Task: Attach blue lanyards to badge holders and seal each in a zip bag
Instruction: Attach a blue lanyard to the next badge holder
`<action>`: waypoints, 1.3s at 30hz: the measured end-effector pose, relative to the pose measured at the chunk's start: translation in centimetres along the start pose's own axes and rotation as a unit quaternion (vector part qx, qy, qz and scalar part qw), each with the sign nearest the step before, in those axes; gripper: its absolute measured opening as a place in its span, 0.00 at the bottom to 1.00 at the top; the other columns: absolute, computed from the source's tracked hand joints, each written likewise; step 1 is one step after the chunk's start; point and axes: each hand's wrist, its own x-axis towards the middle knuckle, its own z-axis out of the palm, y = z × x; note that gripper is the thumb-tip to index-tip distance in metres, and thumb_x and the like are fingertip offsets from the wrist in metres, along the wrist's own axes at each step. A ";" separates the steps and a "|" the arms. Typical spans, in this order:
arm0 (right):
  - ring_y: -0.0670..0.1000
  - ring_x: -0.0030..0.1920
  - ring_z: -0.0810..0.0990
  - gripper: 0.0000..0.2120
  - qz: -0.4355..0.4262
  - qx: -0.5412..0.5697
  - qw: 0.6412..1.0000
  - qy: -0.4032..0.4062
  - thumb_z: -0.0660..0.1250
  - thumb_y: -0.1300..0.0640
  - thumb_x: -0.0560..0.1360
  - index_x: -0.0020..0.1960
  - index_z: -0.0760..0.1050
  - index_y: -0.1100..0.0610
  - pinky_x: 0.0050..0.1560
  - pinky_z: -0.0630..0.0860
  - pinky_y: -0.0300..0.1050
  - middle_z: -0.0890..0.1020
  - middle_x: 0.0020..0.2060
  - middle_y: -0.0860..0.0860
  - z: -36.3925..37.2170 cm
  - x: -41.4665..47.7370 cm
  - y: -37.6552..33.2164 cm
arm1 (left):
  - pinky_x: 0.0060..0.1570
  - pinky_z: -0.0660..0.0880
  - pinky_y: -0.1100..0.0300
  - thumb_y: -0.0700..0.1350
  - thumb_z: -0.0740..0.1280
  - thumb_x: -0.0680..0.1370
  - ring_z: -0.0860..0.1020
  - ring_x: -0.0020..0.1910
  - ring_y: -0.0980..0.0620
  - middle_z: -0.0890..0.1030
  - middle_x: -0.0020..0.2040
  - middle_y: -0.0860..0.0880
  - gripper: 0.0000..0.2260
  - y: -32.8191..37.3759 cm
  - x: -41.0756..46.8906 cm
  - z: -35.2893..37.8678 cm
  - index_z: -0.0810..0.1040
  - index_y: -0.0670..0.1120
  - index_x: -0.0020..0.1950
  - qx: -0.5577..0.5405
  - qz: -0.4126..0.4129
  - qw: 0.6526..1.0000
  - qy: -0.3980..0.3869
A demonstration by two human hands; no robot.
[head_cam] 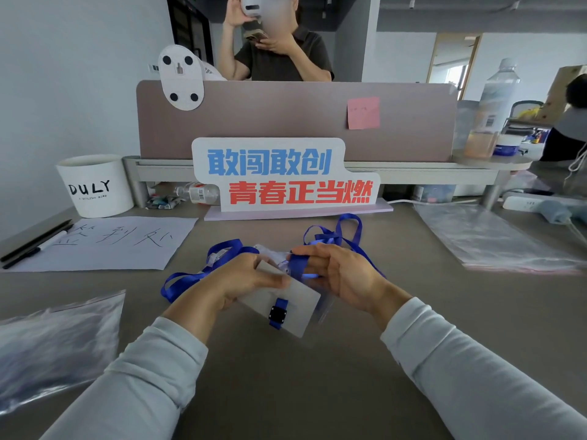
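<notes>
Above the grey desk, my left hand (244,276) grips the upper left part of a clear badge holder (286,300) with a white card inside. My right hand (336,274) pinches a blue lanyard (300,265) wrapped over its fingers at the holder's top edge. A blue strap end with a black buckle (278,312) lies across the card. Loose blue lanyard loops (341,235) trail behind my right hand, and more blue lanyards (190,276) lie left of my left hand beside another clear holder (219,257).
A pile of zip bags (495,239) lies at the right, and filled bags (47,344) at the near left. A handwritten sheet (104,246), pens (35,242), a white cup (95,185) and a slogan sign (282,176) stand behind. A person sits beyond the divider.
</notes>
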 end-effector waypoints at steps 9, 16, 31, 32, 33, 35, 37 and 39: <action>0.59 0.57 0.78 0.12 -0.098 -0.056 0.993 0.040 0.62 0.61 0.78 0.49 0.83 0.50 0.51 0.78 0.47 0.82 0.55 0.55 0.1 -0.1 -0.1 | 0.53 0.69 0.56 0.47 0.71 0.73 0.75 0.51 0.52 0.80 0.48 0.53 0.05 0.1 0.3 0.7 0.77 0.55 0.45 -0.001 0.008 0.999 0.044; 0.48 0.50 0.81 0.12 -0.142 -0.157 0.977 -0.001 0.64 0.67 0.75 0.50 0.78 0.52 0.50 0.76 0.41 0.83 0.49 0.50 1.0 -0.9 -0.9 | 0.51 0.73 0.56 0.46 0.69 0.74 0.76 0.48 0.50 0.78 0.42 0.51 0.04 0.1 0.6 1.3 0.76 0.52 0.40 -0.076 0.004 0.989 0.128; 0.51 0.48 0.83 0.29 -0.086 -0.222 0.971 0.014 0.71 0.61 0.71 0.68 0.63 0.50 0.59 0.77 0.51 0.85 0.45 0.52 2.3 -0.8 0.2 | 0.42 0.73 0.58 0.45 0.70 0.74 0.76 0.43 0.50 0.79 0.41 0.49 0.04 -0.2 1.5 -0.5 0.77 0.49 0.47 -0.264 0.003 0.909 0.323; 0.51 0.48 0.84 0.28 -0.077 -0.208 0.975 0.014 0.70 0.62 0.72 0.69 0.62 0.52 0.58 0.77 0.52 0.85 0.45 0.53 2.2 -0.7 0.3 | 0.44 0.74 0.56 0.44 0.70 0.73 0.77 0.43 0.49 0.79 0.41 0.49 0.03 -0.3 1.6 -0.6 0.77 0.49 0.46 -0.273 0.004 0.903 0.330; 0.51 0.47 0.84 0.28 -0.070 -0.203 0.977 0.015 0.68 0.62 0.74 0.69 0.61 0.53 0.57 0.77 0.52 0.85 0.45 0.53 2.2 -0.6 0.4 | 0.43 0.74 0.56 0.43 0.70 0.73 0.77 0.42 0.49 0.79 0.40 0.48 0.03 -0.2 1.6 -0.7 0.77 0.48 0.45 -0.281 0.005 0.900 0.334; 0.53 0.47 0.84 0.28 -0.061 -0.199 0.978 0.028 0.68 0.62 0.74 0.70 0.61 0.54 0.56 0.78 0.53 0.84 0.45 0.54 2.2 -0.4 0.5 | 0.42 0.74 0.58 0.43 0.70 0.73 0.77 0.39 0.49 0.79 0.38 0.49 0.03 -0.3 1.6 -0.7 0.78 0.48 0.42 -0.284 0.011 0.895 0.343; 0.56 0.47 0.83 0.30 -0.049 -0.196 0.978 0.053 0.69 0.63 0.73 0.71 0.60 0.54 0.54 0.79 0.54 0.83 0.44 0.53 2.2 -0.2 0.6 | 0.43 0.74 0.57 0.44 0.71 0.73 0.77 0.40 0.48 0.79 0.38 0.48 0.05 -0.3 1.8 -0.7 0.77 0.50 0.38 -0.276 0.013 0.893 0.355; 0.55 0.46 0.83 0.34 -0.040 -0.211 0.975 0.057 0.70 0.63 0.72 0.72 0.57 0.53 0.52 0.80 0.52 0.82 0.45 0.52 2.2 -0.2 0.6 | 0.41 0.73 0.57 0.45 0.71 0.73 0.77 0.40 0.49 0.78 0.38 0.48 0.04 -0.3 1.8 -0.6 0.77 0.49 0.38 -0.267 0.011 0.889 0.372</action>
